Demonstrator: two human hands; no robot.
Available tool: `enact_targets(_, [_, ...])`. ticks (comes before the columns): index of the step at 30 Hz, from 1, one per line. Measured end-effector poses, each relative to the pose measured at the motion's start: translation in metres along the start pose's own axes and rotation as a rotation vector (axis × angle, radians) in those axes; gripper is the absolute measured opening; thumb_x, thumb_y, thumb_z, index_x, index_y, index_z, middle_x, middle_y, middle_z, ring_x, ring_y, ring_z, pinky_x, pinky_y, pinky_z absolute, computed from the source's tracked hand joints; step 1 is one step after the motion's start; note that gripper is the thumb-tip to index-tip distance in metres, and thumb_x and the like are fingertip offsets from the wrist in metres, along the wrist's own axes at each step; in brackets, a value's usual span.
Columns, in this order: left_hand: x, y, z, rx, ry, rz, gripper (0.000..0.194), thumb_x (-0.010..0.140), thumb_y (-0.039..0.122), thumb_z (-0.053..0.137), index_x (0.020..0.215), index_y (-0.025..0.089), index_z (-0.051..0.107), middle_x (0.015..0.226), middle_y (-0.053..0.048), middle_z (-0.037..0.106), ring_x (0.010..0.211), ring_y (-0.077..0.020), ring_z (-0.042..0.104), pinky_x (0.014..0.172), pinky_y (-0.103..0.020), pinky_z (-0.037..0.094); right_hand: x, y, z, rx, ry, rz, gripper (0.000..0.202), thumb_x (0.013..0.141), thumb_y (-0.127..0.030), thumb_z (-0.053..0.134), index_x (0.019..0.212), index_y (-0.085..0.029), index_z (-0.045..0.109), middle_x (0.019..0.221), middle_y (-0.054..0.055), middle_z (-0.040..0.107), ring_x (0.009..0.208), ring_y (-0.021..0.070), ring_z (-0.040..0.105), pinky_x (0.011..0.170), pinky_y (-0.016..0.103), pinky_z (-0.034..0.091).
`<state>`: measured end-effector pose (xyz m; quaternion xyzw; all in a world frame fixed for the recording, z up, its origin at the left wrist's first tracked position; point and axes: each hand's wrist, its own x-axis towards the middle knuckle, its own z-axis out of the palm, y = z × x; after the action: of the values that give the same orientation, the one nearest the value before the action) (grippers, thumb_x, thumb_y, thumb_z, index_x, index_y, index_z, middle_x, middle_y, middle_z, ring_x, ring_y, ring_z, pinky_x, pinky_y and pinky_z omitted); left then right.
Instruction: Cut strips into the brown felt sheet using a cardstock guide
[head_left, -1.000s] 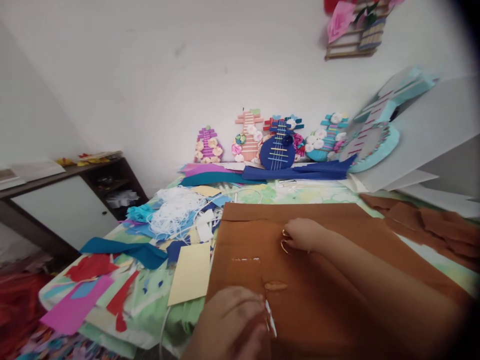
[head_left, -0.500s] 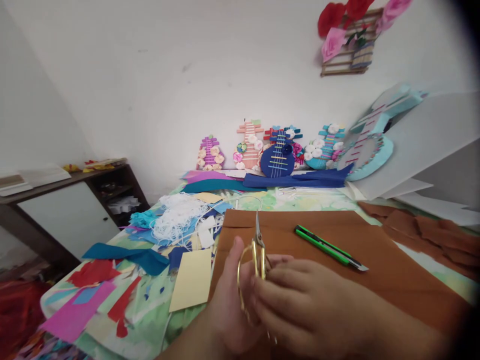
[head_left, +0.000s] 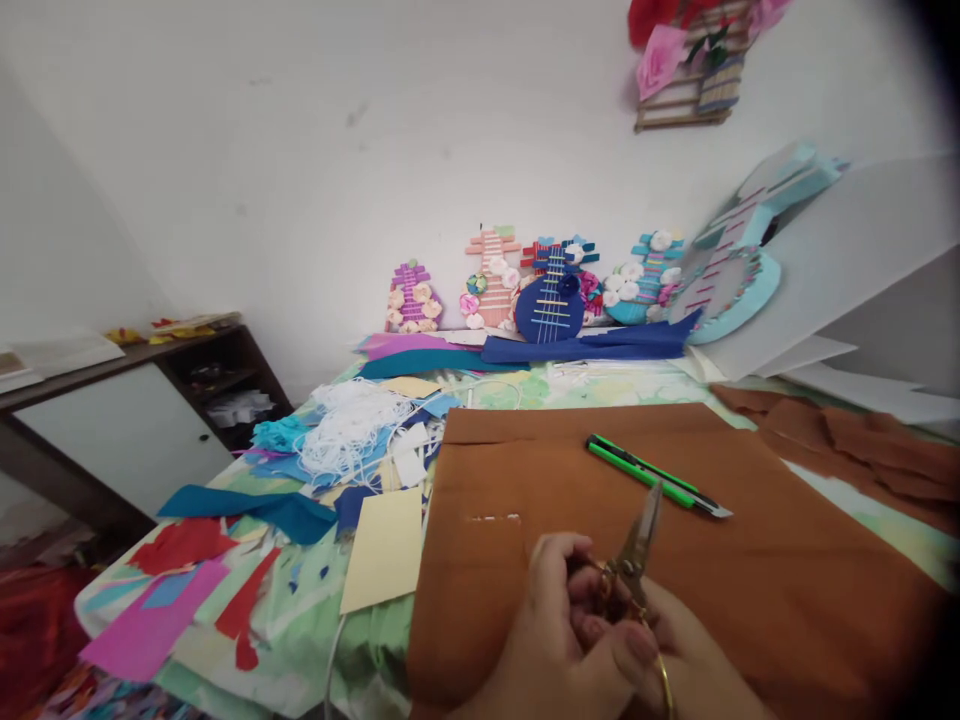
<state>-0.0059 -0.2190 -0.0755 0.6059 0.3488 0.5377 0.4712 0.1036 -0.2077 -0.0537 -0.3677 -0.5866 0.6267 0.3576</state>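
Note:
A pair of scissors [head_left: 637, 545] with gold handles is held up over the brown sheet [head_left: 480, 470], blades closed together and pointing up and slightly right. My left hand [head_left: 559, 630] is curled around the handle side, its fingers bent in and its thumb across the front. Close against it, my right hand [head_left: 694, 650] is at the other handle loop and partly hidden behind the scissors and my left thumb. Beyond the blade tips lies a green and black utility knife [head_left: 645, 472], with its blade showing at the right end.
White string [head_left: 349, 430] and coloured scraps are heaped on the left of the table, beside a pale yellow card [head_left: 384, 550]. Decorated lute-shaped crafts [head_left: 551, 300] stand against the wall. Crumpled brown material [head_left: 862, 450] lies at the right. A cabinet [head_left: 127, 420] stands at far left.
The scissors and both hands have moved right and down. The blades now tilt to the right. My left hand has closed round the handles, and my right hand has shifted behind them.

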Motion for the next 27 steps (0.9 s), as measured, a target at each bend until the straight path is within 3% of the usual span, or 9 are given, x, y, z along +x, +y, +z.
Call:
enact_targets(3, [-0.014, -0.016, -0.018, 0.725, 0.121, 0.319, 0.073, 0.076, 0.065, 0.040, 0.124, 0.011, 0.027, 0.114, -0.020, 0.047, 0.104, -0.0308, 0.046, 0.079, -0.041, 0.043, 0.013, -0.022, -0.020, -0.274, -0.034, 0.035, 0.035, 0.072, -0.052, 0.050, 0.078, -0.017, 0.052, 0.069, 0.002, 0.053, 0.065, 0.0151, 0.051, 0.058, 0.025, 0.042])
enact_targets(5, [-0.024, -0.023, -0.038, 1.183, 0.189, 0.505, 0.063, 0.082, 0.053, 0.040, 0.125, 0.008, 0.032, 0.118, -0.020, 0.046, 0.111, -0.0314, 0.039, 0.085, -0.042, 0.039, 0.033, -0.035, -0.040, -0.646, -0.145, 0.023, 0.039, 0.066, -0.055, 0.053, 0.062, -0.016, 0.049, 0.056, -0.002, 0.044, 0.052, 0.0110, 0.041, 0.046, 0.022, 0.032])
enact_targets(7, [-0.032, -0.028, -0.058, 1.479, 0.017, 0.682, 0.041, 0.085, 0.034, 0.042, 0.119, 0.011, 0.042, 0.112, -0.014, 0.053, 0.107, -0.0238, 0.045, 0.087, -0.034, 0.038, 0.059, -0.043, -0.059, -0.952, -0.282, 0.076, 0.042, 0.068, -0.056, 0.048, 0.057, -0.016, 0.048, 0.053, -0.003, 0.041, 0.048, 0.0094, 0.036, 0.042, 0.022, 0.025])
enact_targets(9, [-0.036, -0.031, -0.073, 1.630, -0.053, 0.717, 0.029, 0.086, 0.021, 0.040, 0.113, 0.016, 0.049, 0.107, -0.009, 0.058, 0.101, -0.0196, 0.050, 0.090, -0.032, 0.034, 0.086, -0.047, -0.071, -1.170, -0.441, 0.194, 0.047, 0.072, -0.058, 0.040, 0.052, -0.016, 0.047, 0.047, -0.003, 0.038, 0.043, 0.0087, 0.034, 0.041, 0.022, 0.023])
enact_targets(12, [-0.038, -0.038, -0.078, 1.590, 0.083, 0.796, 0.025, 0.089, 0.021, 0.034, 0.099, 0.022, 0.057, 0.095, -0.005, 0.063, 0.093, -0.0195, 0.055, 0.095, -0.040, 0.026, 0.118, -0.048, -0.075, -1.269, -0.649, 0.424, 0.052, 0.071, -0.063, 0.036, 0.055, -0.016, 0.050, 0.043, -0.003, 0.039, 0.039, 0.0090, 0.036, 0.040, 0.022, 0.027])
enact_targets(15, [-0.039, -0.048, -0.073, 1.487, 0.194, 0.849, 0.018, 0.088, 0.029, 0.041, 0.095, 0.029, 0.058, 0.089, -0.001, 0.065, 0.089, -0.0197, 0.057, 0.096, -0.047, 0.022, 0.133, -0.047, -0.072, -1.229, -0.785, 0.540, 0.058, 0.068, -0.069, 0.034, 0.058, -0.016, 0.054, 0.045, -0.002, 0.042, 0.040, 0.0094, 0.039, 0.040, 0.023, 0.031])
enact_targets(19, [-0.043, -0.059, -0.068, 1.437, 0.245, 0.845, 0.014, 0.086, 0.025, 0.046, 0.090, 0.028, 0.059, 0.087, 0.002, 0.065, 0.086, -0.0166, 0.058, 0.097, -0.046, 0.023, 0.139, -0.044, -0.070, -1.165, -0.811, 0.575, 0.065, 0.068, -0.072, 0.028, 0.059, -0.014, 0.057, 0.048, -0.002, 0.042, 0.039, 0.0080, 0.038, 0.040, 0.022, 0.032])
enact_targets(27, [-0.047, -0.071, -0.068, 1.317, 0.311, 0.793, 0.017, 0.085, 0.018, 0.045, 0.076, 0.022, 0.059, 0.078, 0.006, 0.065, 0.082, -0.0111, 0.060, 0.100, -0.038, 0.023, 0.156, -0.040, -0.065, -1.123, -0.863, 0.639, 0.062, 0.065, -0.073, 0.035, 0.059, -0.014, 0.056, 0.044, -0.004, 0.040, 0.039, 0.0074, 0.037, 0.038, 0.021, 0.031])
